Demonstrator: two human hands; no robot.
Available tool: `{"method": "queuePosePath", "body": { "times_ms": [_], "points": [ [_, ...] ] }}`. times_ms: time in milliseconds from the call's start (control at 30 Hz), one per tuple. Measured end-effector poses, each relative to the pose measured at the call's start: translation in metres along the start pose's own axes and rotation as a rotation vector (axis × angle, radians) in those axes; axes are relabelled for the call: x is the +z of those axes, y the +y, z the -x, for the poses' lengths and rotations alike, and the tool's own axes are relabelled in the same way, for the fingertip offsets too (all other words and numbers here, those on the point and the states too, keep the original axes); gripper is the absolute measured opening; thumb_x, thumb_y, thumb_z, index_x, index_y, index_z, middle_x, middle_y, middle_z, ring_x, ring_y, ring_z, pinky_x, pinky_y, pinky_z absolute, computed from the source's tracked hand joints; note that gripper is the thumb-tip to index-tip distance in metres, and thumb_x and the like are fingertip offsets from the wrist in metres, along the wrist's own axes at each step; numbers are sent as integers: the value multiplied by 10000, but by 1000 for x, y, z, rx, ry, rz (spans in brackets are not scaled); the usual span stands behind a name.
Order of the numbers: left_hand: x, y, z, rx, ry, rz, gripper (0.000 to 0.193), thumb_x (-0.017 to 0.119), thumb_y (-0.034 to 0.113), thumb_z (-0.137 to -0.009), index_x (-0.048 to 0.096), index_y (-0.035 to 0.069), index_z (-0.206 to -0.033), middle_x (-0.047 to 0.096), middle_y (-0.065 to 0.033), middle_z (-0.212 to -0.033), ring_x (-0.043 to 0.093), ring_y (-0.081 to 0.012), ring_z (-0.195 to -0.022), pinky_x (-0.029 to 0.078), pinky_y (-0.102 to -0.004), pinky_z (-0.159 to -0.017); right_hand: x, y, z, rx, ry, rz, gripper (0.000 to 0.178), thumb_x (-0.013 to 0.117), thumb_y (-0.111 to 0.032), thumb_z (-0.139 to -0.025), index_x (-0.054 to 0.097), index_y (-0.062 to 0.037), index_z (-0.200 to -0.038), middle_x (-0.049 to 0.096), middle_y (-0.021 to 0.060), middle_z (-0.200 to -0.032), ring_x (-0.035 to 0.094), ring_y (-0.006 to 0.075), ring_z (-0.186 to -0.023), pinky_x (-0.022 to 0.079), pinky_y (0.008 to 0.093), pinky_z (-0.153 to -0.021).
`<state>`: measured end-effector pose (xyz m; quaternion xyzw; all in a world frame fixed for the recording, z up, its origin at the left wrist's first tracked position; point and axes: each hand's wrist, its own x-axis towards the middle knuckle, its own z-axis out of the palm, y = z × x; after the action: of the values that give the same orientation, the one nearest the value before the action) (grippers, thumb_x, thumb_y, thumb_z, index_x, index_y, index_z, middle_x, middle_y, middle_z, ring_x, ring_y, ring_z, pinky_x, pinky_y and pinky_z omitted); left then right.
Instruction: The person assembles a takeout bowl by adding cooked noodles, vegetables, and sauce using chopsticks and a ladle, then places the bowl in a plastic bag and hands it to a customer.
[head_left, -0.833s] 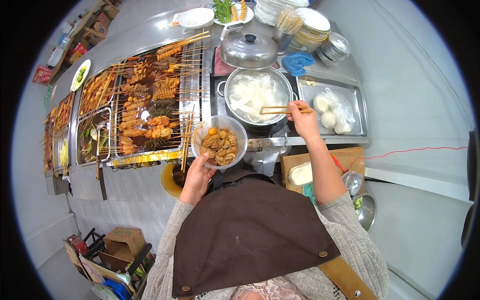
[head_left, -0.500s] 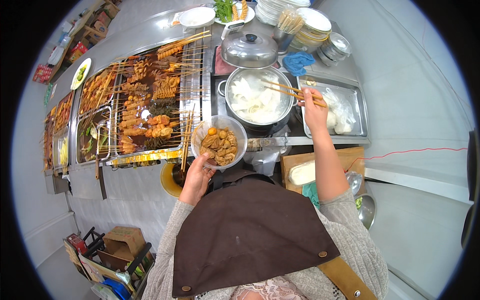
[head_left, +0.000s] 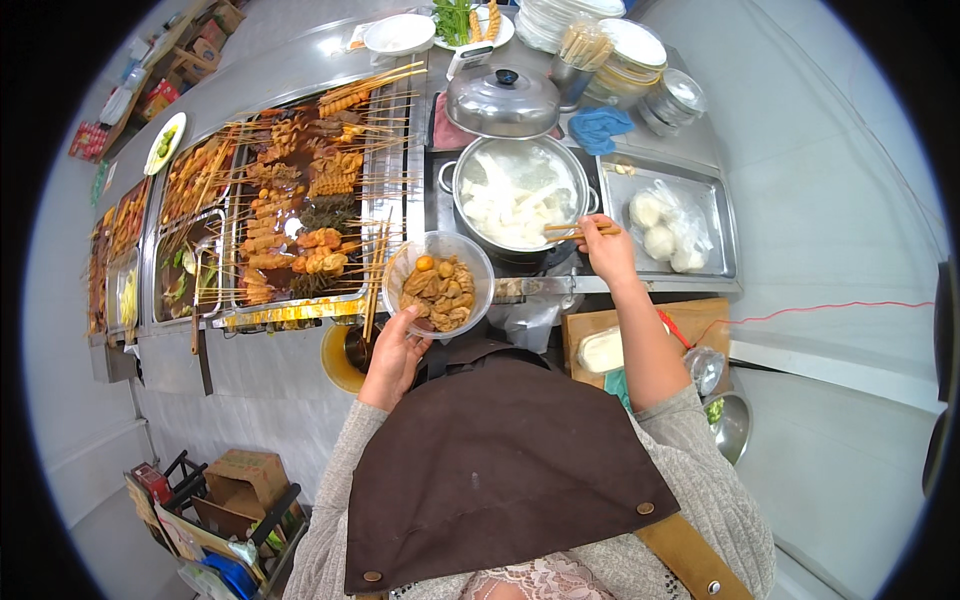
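Observation:
My left hand (head_left: 397, 360) is closed on the rim of a clear plastic bowl (head_left: 478, 288) that holds brown stewed pieces (head_left: 440, 293) and small round yellowish ones. To the right of it, my right hand (head_left: 606, 250) grips a pair of wooden chopsticks (head_left: 566, 231), their tips over the near right side of a steaming pot (head_left: 583, 208). Wide white noodle-like strips (head_left: 512, 200) lie in the pot's cloudy water; whether the tips touch them I cannot tell. Behind the pot rests its domed metal lid (head_left: 503, 103) with a black knob.
Left of the pot, metal trays (head_left: 300, 200) hold skewers in dark broth, sticks jutting over the edges. A metal tray (head_left: 715, 225) with bagged white balls is at the right. Stacked plates (head_left: 633, 45), a skewer holder (head_left: 572, 80) and a blue cloth (head_left: 599, 128) sit behind. Below is a wooden board (head_left: 715, 312).
My right hand has lowered toward me and slightly left, bringing the chopsticks from the pot's upper right to its near right edge. The white strips have shifted. The left hand and bowl stay put.

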<state>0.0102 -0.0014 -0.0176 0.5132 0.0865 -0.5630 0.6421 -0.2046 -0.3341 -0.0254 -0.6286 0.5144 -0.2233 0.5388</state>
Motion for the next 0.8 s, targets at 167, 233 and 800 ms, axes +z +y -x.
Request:
{"method": "queuePosePath", "body": {
  "times_ms": [167, 233, 800],
  "points": [
    [6, 2, 1, 4, 2, -1, 258, 621, 339, -997, 590, 130, -1145, 656, -3, -1041, 593, -135, -990, 457, -315, -890, 13, -8, 13, 37, -105, -182, 243, 644, -242, -993, 675, -6, -1047, 729, 83, -909, 678, 131, -769, 559, 264, -693],
    [7, 3, 2, 1, 0, -4, 244, 617, 338, -999, 594, 135, -1132, 657, -1, -1028, 592, -133, -987, 455, -315, -886, 18, -11, 14, 34, -136, -217, 267, 634, -249, -1006, 673, 4, -1081, 730, 87, -916, 686, 134, -793, 564, 261, -708],
    [0, -1, 6, -1, -5, -12, 294, 614, 347, -1006, 589, 127, -1200, 613, 1, -1179, 545, -137, -1074, 433, -321, -937, 34, -22, -23, -279, 17, -206, 318, 622, -293, -1021, 670, -9, -1155, 720, 56, -971, 663, 124, -857, 537, 259, -772]
  ]
}}
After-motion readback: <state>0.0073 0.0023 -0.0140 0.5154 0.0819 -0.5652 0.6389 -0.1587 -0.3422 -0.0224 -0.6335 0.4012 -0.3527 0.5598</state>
